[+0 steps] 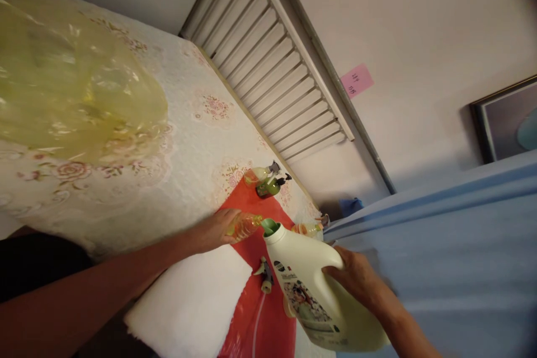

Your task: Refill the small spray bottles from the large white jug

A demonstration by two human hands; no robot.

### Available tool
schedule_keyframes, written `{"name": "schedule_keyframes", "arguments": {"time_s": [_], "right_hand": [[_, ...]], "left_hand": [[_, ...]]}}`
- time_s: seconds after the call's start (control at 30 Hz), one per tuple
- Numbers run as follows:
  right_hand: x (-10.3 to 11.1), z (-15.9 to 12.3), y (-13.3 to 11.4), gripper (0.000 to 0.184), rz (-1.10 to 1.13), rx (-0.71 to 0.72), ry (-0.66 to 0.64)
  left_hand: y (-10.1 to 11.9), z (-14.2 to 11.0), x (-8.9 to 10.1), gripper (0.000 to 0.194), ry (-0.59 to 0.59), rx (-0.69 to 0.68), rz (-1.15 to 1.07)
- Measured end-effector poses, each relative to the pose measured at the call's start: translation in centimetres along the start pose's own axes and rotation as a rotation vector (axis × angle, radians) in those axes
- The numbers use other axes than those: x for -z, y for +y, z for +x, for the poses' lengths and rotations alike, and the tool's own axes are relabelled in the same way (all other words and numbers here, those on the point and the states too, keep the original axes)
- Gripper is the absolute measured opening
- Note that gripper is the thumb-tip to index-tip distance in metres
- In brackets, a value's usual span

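You are gripping the large cream plastic jug (312,291), its pictured label too blurred to read, in your right hand (356,277), tilting its green open spout beside the small clear bottle (243,225) your left hand (216,229) is clasping above the red mat (260,319).

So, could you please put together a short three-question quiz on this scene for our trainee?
1. True or false: the big white jug has its cap on.
2. Which hand grips the small clear bottle? A) left hand B) right hand
3. What colour is the mat under the loose spray head?

Key: 1. False, its green spout is open. 2. A; the right holds the jug's handle. 3. Red.
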State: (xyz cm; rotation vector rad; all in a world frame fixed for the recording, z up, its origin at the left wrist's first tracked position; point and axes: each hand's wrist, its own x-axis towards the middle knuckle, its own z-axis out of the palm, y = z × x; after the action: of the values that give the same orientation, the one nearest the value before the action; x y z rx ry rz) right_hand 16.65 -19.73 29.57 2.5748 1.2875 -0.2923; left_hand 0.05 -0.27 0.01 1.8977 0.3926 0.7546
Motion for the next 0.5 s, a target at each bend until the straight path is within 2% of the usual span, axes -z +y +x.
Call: {"name": "schedule_keyframes", "arguments": {"time_s": [0.33, 0.5], "right_hand": [[0.01, -0.02, -0.01, 0.016, -0.001, -0.011, 0.001], [0.01, -0.14, -0.01, 0.017, 0.003, -0.005, 0.003]], "left_hand": [[0.42, -0.03, 0.23, 0.045, 0.006, -0.029, 0.000], [0.21, -0.02, 0.03, 0.050, -0.001, -0.004, 0.016]]}}
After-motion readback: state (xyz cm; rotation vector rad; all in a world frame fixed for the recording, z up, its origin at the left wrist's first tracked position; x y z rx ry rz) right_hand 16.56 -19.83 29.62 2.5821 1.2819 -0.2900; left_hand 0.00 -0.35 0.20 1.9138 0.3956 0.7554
